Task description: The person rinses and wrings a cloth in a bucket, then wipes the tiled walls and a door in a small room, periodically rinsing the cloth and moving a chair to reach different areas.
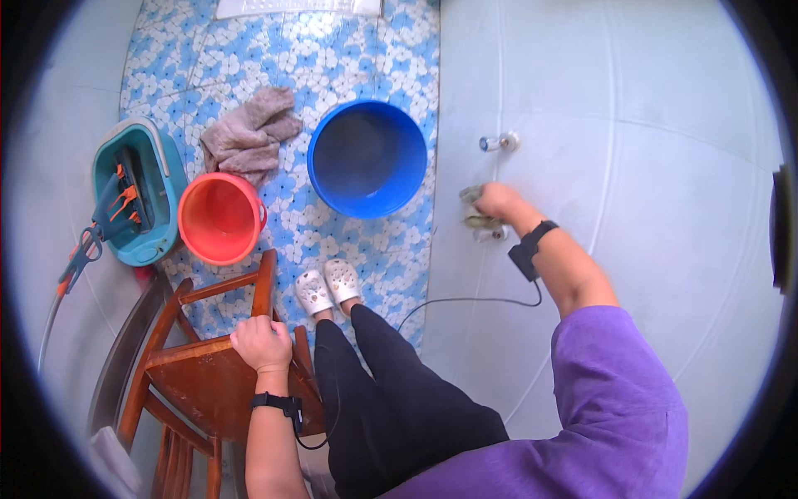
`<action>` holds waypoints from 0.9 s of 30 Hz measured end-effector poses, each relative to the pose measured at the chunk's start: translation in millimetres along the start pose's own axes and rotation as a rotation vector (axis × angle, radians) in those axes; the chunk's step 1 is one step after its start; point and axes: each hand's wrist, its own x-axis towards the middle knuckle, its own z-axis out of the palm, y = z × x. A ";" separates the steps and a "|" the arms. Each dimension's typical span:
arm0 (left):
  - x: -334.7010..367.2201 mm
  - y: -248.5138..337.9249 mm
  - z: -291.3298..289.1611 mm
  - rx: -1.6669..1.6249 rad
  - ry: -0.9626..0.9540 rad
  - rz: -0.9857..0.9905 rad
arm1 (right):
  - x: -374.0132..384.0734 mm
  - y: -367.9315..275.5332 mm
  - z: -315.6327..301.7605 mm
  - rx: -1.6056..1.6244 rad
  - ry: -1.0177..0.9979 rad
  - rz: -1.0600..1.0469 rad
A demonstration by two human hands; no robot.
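Note:
My left hand (264, 343) is closed over the edge of a brown wooden chair (204, 382), which is tipped so that its flat seat faces me. My right hand (500, 202) reaches out to the pale wall with a greenish-grey cloth (475, 218) bunched in its fingers. The cloth lies against the wall, by a lower tap (490, 235) that it partly hides. A little beyond that hand, an upper tap (497, 142) with a clear bluish knob sticks out of the wall.
A blue bucket (407, 187) with greyish water stands on the flowered floor. To its left are a crumpled mauve towel (241, 137), a red bucket (218, 218) and a teal mop bucket (108, 150) holding orange-and-grey tools. My white clogs (327, 287) are beside the chair; a black cable (465, 299) trails from my right wrist.

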 end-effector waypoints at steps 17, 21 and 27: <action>5.2 -2.6 -4.6 -0.052 -0.093 -0.045 | -87.8 -145.3 -76.7 0.913 -0.114 -0.141; 4.9 -3.4 -7.6 -0.030 -0.203 -0.095 | -64.0 -135.5 -43.0 0.551 0.185 -0.441; 21.4 9.2 -1.6 -0.073 -0.458 -0.228 | -39.7 -94.0 -34.0 0.743 0.050 -0.237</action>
